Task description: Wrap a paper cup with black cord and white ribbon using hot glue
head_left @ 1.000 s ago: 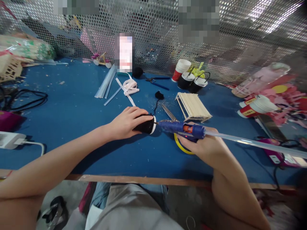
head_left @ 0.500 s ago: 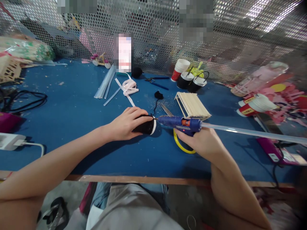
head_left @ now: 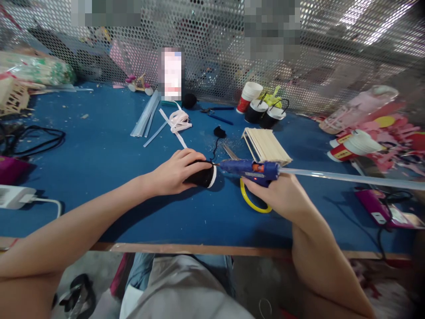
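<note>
My left hand (head_left: 177, 172) is wrapped round a black-covered paper cup (head_left: 201, 177) lying on its side, its white rim facing right. My right hand (head_left: 282, 195) grips a blue hot glue gun (head_left: 249, 170), a long clear glue stick (head_left: 332, 174) running out of its back. The gun's nozzle touches or nearly touches the cup near the rim; I cannot tell which. Black yarn (head_left: 215, 149) trails from the cup to a small black tuft (head_left: 219, 131). Scissors with yellow handles (head_left: 254, 204) lie partly hidden under the gun and my right hand.
A stick-built wooden frame (head_left: 267, 145) lies beyond the gun. Behind it stand two black cups with handles (head_left: 272, 117) and stacked paper cups (head_left: 249, 95). White ribbon (head_left: 179, 120), glue sticks (head_left: 146, 115) and pliers (head_left: 217, 114) lie at the back. Purple power strips (head_left: 381, 208) sit on both sides.
The glue gun's rear and the glue stick have shifted very slightly. Both hands keep nearly the same place, and the cup has barely moved.
</note>
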The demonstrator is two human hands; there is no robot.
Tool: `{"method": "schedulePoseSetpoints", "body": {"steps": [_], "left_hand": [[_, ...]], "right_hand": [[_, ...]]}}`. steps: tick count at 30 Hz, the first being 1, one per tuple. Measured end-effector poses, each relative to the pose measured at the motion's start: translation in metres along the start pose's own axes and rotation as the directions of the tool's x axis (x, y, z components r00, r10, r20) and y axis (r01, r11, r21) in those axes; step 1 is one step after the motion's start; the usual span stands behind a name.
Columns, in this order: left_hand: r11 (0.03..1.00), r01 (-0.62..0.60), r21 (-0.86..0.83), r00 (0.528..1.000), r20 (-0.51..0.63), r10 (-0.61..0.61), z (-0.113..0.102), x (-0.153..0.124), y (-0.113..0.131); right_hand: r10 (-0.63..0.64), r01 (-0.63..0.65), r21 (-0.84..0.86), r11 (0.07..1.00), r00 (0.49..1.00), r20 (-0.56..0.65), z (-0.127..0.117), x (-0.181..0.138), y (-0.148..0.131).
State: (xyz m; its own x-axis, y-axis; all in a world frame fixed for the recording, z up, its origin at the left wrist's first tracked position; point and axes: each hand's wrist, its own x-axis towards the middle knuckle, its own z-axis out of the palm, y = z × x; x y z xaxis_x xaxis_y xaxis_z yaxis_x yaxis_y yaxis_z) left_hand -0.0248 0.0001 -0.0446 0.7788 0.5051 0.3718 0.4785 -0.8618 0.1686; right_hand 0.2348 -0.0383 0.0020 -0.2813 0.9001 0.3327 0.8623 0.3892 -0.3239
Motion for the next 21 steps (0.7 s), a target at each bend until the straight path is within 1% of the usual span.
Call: {"method": "schedulePoseSetpoints", "body": {"steps": [4,8,13,15,19,21], "left_hand": [[1.000,0.008,0.007,1.000,0.004,-0.008,0.000,0.000,0.000],[1.000,0.010,-0.008,1.000,-0.011,-0.010,0.000,0.000,0.000],[1.000,0.023,-0.003,1.000,0.007,-0.023,0.000,0.000,0.001],[1.000,0.027,0.001,1.000,0.014,-0.027,0.000,0.000,0.001],[0.999,0.037,-0.009,0.999,0.009,-0.037,0.000,0.000,0.000],[0.999,0.043,-0.015,0.999,0.004,-0.042,0.000,0.000,0.000]], "right_hand": [[-0.018,0.017,0.019,1.000,1.000,0.016,-0.001,0.000,0.000],[-0.037,0.037,0.054,0.998,0.999,0.002,-0.005,-0.005,0.000],[-0.064,0.066,-0.039,0.997,0.997,0.042,-0.006,0.000,-0.003],[-0.054,0.056,-0.048,0.997,0.998,0.044,-0.005,-0.001,-0.002],[-0.026,0.024,0.019,1.000,0.996,0.083,-0.004,-0.010,0.002],[-0.011,0.009,0.025,1.000,0.997,0.077,-0.004,-0.012,0.003]]}}
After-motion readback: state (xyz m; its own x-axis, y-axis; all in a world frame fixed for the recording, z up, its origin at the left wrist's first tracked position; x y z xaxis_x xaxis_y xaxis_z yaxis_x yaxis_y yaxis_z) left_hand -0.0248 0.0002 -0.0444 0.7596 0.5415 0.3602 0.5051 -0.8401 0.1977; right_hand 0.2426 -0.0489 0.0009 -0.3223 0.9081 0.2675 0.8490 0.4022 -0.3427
